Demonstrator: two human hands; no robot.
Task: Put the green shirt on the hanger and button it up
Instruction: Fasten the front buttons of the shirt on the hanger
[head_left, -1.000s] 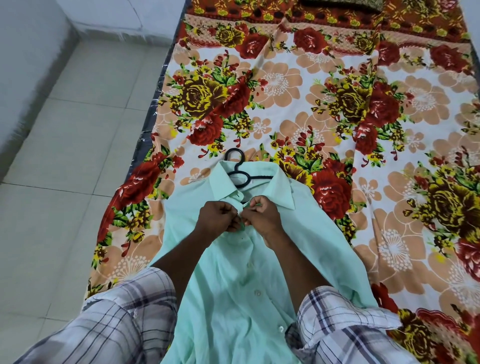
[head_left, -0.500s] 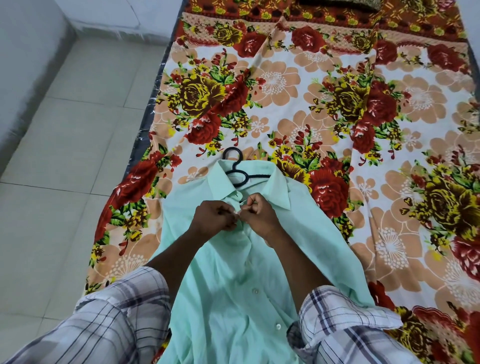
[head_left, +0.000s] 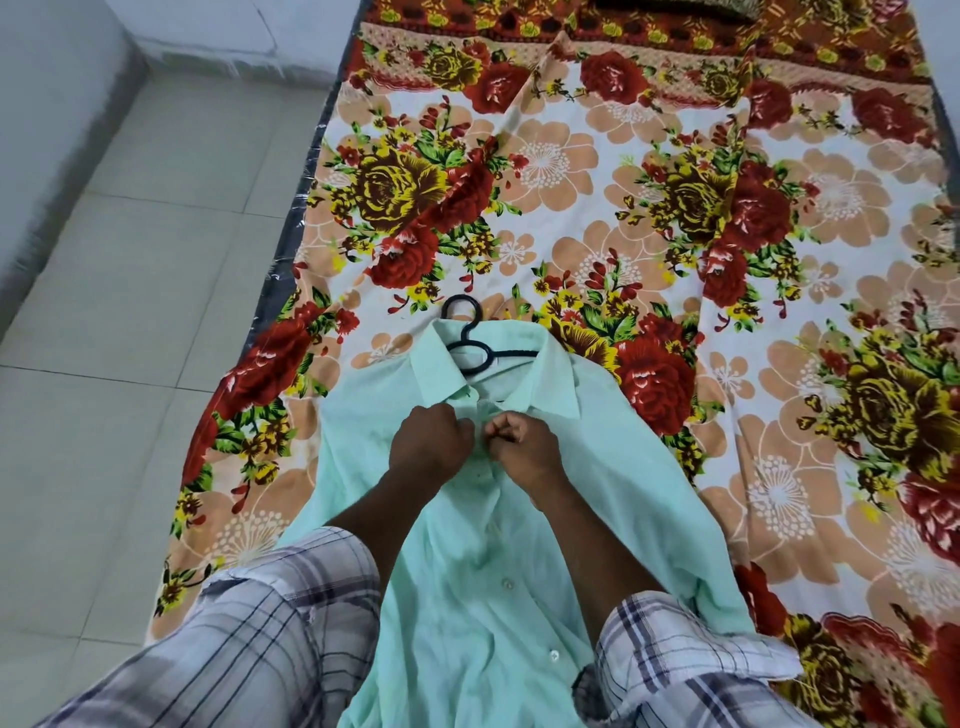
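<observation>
Supporting the green shirt (head_left: 470, 582) is a floral sheet (head_left: 597, 218) (tiles (head_left: 130, 338) beside).

**Counted, kind by kind**

One green shirt (head_left: 467, 597); one black hanger (head_left: 511, 354); two hands, left hand (head_left: 431, 441) and right hand (head_left: 522, 449); two plaid sleeves (head_left: 291, 623); two white buttons (head_left: 508, 585) plainly showing below the hands; one floral bedsheet (head_left: 571, 182); one tiled floor (head_left: 130, 312).

A floral sheet (head_left: 597, 171) printed with red, yellow and peach flowers covers a mattress whose dark edge (head_left: 291, 244) shows along its left side, bordering a pale tiled floor (head_left: 130, 312) that meets a light wall (head_left: 47, 104) at far left.
</observation>
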